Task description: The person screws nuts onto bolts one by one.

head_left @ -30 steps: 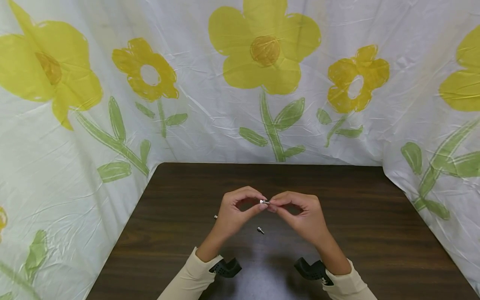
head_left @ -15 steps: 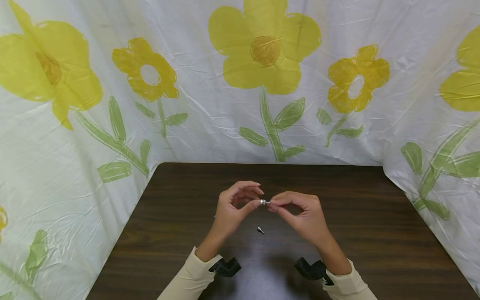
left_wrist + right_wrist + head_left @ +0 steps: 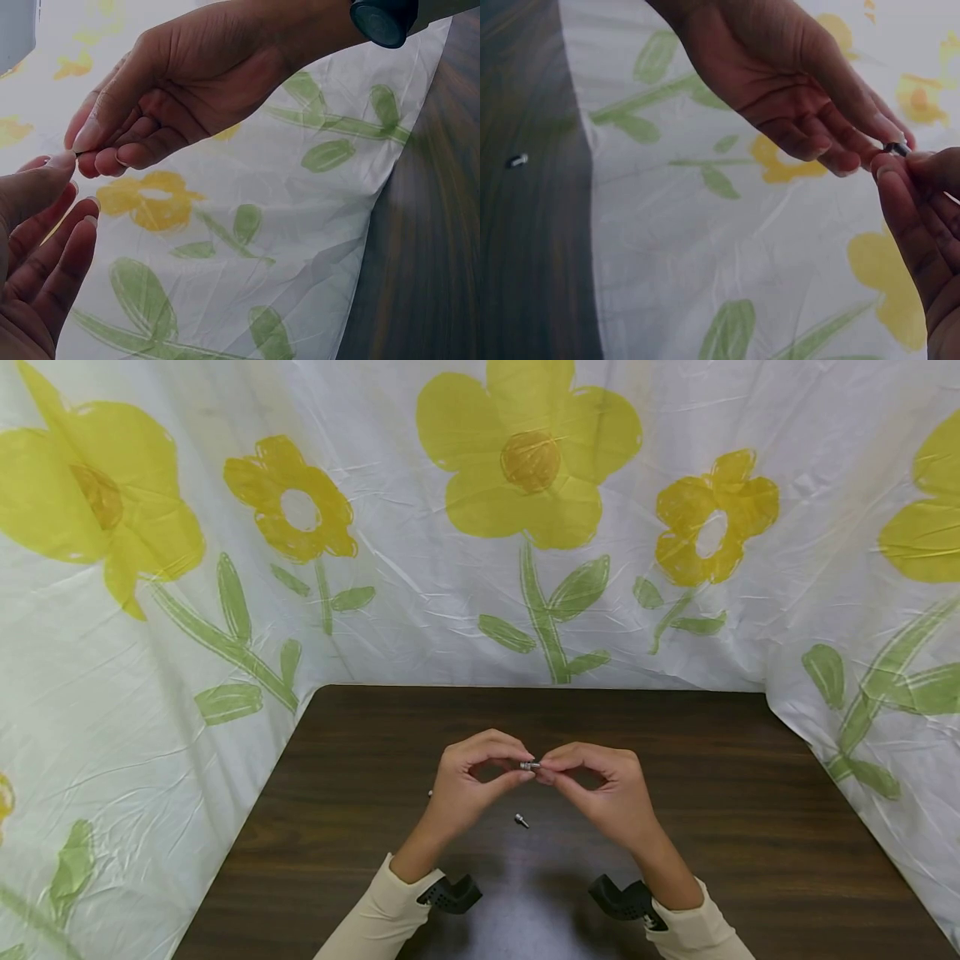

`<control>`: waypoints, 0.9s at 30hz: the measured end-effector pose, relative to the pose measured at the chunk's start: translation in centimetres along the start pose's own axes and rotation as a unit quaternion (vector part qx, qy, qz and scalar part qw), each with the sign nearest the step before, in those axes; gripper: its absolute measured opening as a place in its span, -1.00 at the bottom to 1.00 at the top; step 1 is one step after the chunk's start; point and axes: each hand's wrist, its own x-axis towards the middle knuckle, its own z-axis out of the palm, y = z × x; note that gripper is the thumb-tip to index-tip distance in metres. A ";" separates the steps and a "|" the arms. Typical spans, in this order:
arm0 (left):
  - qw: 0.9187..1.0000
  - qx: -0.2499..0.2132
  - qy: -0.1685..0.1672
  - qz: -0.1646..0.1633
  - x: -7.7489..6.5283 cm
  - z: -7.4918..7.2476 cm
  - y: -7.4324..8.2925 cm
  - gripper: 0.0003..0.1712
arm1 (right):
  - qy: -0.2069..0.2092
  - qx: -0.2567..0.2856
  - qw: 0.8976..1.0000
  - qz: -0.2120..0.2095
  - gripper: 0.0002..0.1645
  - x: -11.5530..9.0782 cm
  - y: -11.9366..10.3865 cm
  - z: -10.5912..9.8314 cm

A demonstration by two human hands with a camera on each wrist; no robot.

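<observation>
In the head view a small silver bolt (image 3: 528,766) is held level above the table between the two hands. My left hand (image 3: 468,777) has its thumb and index finger on either side of the bolt's thicker left end. At the other end, my right hand (image 3: 600,781) pinches the thin shank between thumb and fingertips, which hide its tip. The right wrist view shows the dark bolt (image 3: 896,148) bridging both sets of fingertips; in the left wrist view it is almost wholly covered.
A second small bolt (image 3: 521,821) lies on the dark wood table (image 3: 337,860), nearer the person than the hands. Another tiny metal piece (image 3: 430,793) shows just left of the left hand, mostly hidden. A flowered white cloth (image 3: 405,610) hangs behind and beside the table.
Half a second ago the left index finger was raised off the bolt; now it has come back down against it. The right hand has stayed in place.
</observation>
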 end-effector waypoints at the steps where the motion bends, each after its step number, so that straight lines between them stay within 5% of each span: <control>1: 1.000 0.001 0.000 0.000 0.0 0.0 0.1 -0.70 | 0.000 0.000 1.000 0.000 -0.51 0.0 0.0 0.0; 7: 1.000 0.006 0.009 -0.013 0.0 0.0 0.1 -0.72 | -0.001 -0.001 1.000 0.001 -0.52 0.0 0.0 0.0; 14: 0.999 0.009 0.028 -0.036 -1.0 -0.3 -2.2 -0.81 | -0.001 -0.003 1.000 0.003 -0.48 0.1 0.0 0.0; 27: 0.999 -0.006 0.026 -0.046 -0.9 -0.7 -2.5 -0.83 | 0.005 -0.034 0.999 0.011 -0.62 0.2 0.3 -0.1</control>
